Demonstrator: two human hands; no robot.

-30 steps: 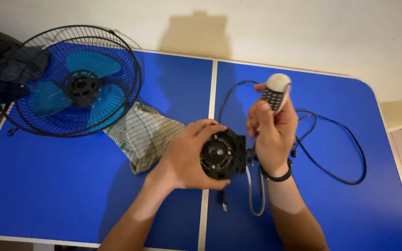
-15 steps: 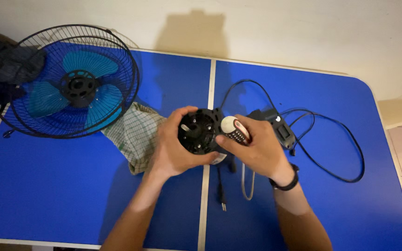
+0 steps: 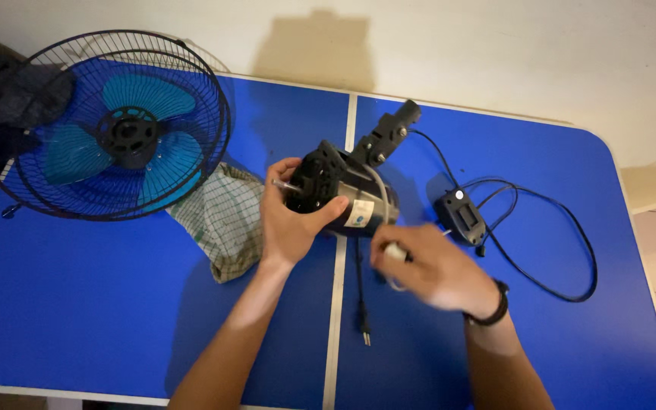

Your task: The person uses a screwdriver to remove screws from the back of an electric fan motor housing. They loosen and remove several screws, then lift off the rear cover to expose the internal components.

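My left hand grips a black fan motor and holds it tilted above the middle of the blue table. The motor's shaft points left past my fingers. A black bracket sticks up from the motor's far end. My right hand is blurred, just below and right of the motor. Its fingers are closed on a small white-tipped object, of which only the white end shows.
A black wire fan cage with blue blades lies at the back left, partly on a checked cloth. A black switch box and looping black cable lie on the right. A plug rests near the table's middle seam.
My left hand has lifted and turned the motor, so its side and bracket now show. My right hand has dropped from beside the motor face to below it, still holding the small object.
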